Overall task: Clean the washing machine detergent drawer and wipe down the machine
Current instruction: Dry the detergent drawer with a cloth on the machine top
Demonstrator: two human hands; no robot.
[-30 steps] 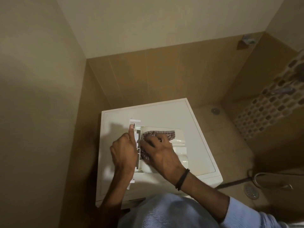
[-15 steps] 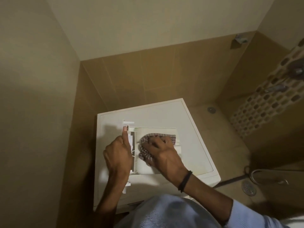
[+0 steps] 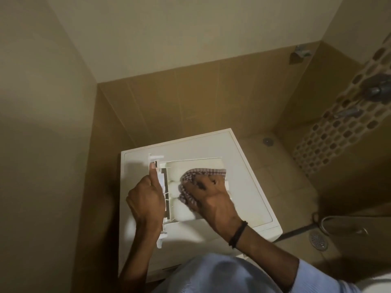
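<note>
At the left, a white plastic detergent drawer [image 3: 184, 214] is held by its long front panel in the left hand [image 3: 146, 199]. The fingers are curled round the edge and the thumb is laid straight along it, so the grip is closed on the drawer. The wipe is probably best done with that hold kept firm so the drawer cannot skid.

Further right, a brown-and-white checked cloth [image 3: 190, 176] is bunched in the closed grip of the right hand [image 3: 213, 197] and pressed into a compartment. Corners and ribs should be worked slowly, since residue is likely lodged there.

The drawer lies flat on the lid of a white box-shaped washing machine [image 3: 249, 187]. Its pale compartments look smooth and are divided by thin ribs.
</note>
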